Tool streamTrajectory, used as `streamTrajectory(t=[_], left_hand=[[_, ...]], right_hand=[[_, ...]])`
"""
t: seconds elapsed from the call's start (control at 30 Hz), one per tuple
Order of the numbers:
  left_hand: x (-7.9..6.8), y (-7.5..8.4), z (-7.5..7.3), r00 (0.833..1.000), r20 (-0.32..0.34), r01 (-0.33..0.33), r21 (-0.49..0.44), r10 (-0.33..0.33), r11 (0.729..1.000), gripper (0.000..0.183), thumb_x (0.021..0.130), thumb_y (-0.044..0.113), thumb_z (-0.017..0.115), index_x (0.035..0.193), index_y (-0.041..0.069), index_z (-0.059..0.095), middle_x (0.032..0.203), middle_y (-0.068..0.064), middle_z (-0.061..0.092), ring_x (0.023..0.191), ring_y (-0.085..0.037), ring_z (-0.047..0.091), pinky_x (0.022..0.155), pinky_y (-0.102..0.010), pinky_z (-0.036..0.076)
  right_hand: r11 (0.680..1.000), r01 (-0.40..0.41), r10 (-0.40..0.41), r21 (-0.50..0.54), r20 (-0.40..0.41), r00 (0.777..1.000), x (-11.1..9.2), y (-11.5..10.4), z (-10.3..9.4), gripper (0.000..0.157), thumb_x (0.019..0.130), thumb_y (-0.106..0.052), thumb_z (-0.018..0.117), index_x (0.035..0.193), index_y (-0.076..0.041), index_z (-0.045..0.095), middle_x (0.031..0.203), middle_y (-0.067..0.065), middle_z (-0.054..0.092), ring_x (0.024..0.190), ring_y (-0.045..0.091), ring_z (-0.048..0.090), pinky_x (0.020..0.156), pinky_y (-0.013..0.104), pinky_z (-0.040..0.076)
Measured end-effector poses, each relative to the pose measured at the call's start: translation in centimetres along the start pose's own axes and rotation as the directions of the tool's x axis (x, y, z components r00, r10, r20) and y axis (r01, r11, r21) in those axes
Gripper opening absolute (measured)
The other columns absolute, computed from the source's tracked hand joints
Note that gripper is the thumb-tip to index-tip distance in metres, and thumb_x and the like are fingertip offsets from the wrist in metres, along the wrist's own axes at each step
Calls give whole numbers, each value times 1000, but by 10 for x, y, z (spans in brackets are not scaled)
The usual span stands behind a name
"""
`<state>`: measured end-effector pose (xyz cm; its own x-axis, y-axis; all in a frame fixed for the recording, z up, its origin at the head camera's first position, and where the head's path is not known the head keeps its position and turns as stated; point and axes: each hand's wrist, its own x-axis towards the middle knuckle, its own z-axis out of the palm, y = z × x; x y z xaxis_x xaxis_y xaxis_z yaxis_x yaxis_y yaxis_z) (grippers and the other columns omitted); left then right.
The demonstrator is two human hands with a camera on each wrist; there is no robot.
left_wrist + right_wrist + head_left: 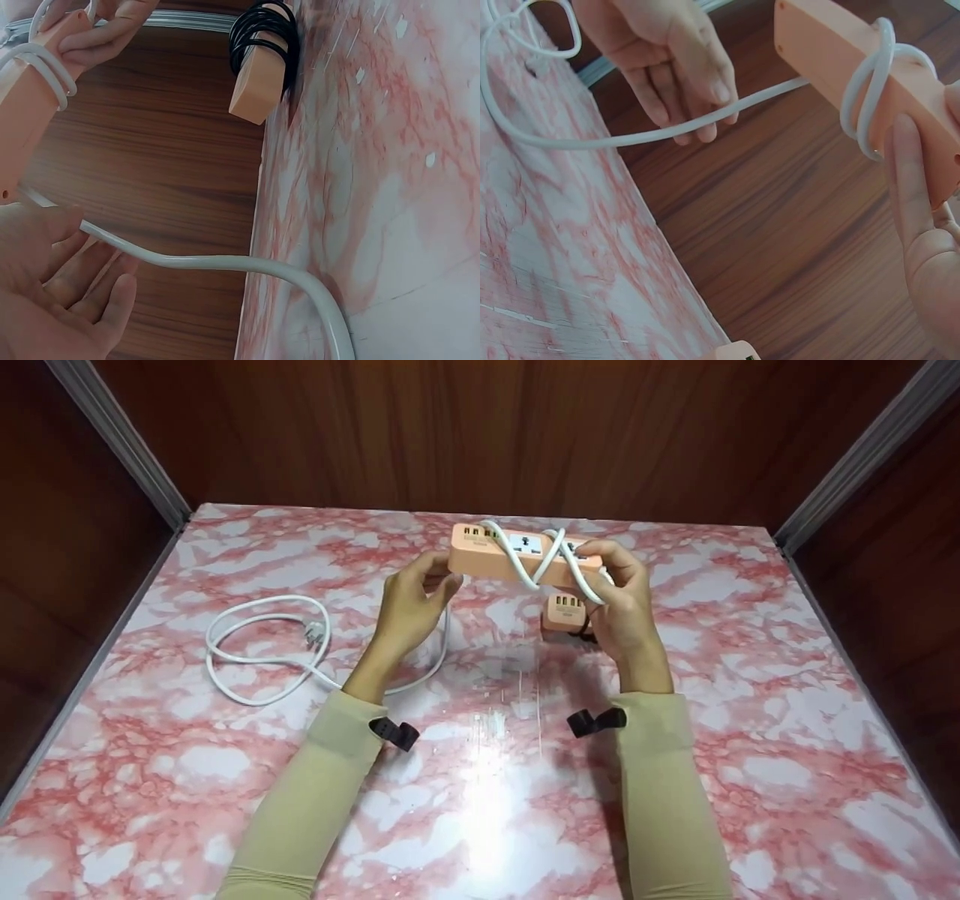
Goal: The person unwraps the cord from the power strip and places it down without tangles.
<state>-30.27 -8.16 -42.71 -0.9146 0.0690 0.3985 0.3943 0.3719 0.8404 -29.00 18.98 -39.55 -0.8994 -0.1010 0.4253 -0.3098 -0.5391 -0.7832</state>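
Note:
An orange power strip (480, 561), with its white cord (517, 559) wound crosswise around it, is held up over the table. My right hand (626, 592) grips its right end, thumb on one side and fingers on the other. In the right wrist view, the fingers lie along the strip's underside (900, 82) beside the wraps. Near the strip's left end, my left hand (411, 604) holds the loose run of white cord (180, 261) between thumb and fingers. From there the cord sags to the table and loops at the left, where its plug (313, 634) lies.
A second orange power strip (564, 613), bound with black cord (259, 34), stands behind my right hand. The red-and-white marbled tabletop (750, 660) is bounded by a dark wood back panel (450, 435) and side walls. Black wrist straps sit on both sleeves.

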Motion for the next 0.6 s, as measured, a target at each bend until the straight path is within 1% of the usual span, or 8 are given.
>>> streamTrajectory(t=[0.13, 0.33, 0.47, 0.6], left_hand=[[1, 1, 1, 1000, 2, 12, -8, -12, 1000, 21, 103, 12, 72, 123, 6, 73, 111, -8, 78, 104, -19, 73, 97, -31, 57], [2, 1, 0, 1000, 5, 20, -5, -20, 1000, 12, 102, 11, 73, 112, 7, 76, 99, -6, 78, 89, -16, 72, 86, -30, 59], [2, 2, -2, 1000, 3, 6, -1, -6, 1000, 11, 102, 13, 72, 111, 8, 77, 96, -5, 79, 85, -15, 73, 80, -29, 59], [1, 2, -4, 1000, -16, -21, 7, 21, 1000, 11, 103, 13, 72, 110, 7, 78, 95, -5, 79, 82, -16, 73, 77, -27, 57]], right_hand=[[1000, -4, 4, 4, 12, 1000, -1, -1, -2, 28, 90, 14, 57, 101, -5, 74, 106, 10, 64, 87, 18, 66, 78, 27, 59], [1000, -6, 6, 6, 17, 1000, -1, -1, -3, 25, 91, 12, 59, 102, -5, 74, 106, 10, 64, 87, 18, 66, 77, 27, 59], [1000, -9, 9, 15, 21, 1000, 0, 0, -5, 25, 91, 12, 58, 102, -4, 74, 108, 11, 63, 89, 20, 65, 78, 28, 59], [1000, -5, 5, 19, 29, 1000, 0, 0, -6, 25, 91, 12, 57, 102, -3, 74, 110, 13, 62, 90, 20, 66, 79, 29, 60]])
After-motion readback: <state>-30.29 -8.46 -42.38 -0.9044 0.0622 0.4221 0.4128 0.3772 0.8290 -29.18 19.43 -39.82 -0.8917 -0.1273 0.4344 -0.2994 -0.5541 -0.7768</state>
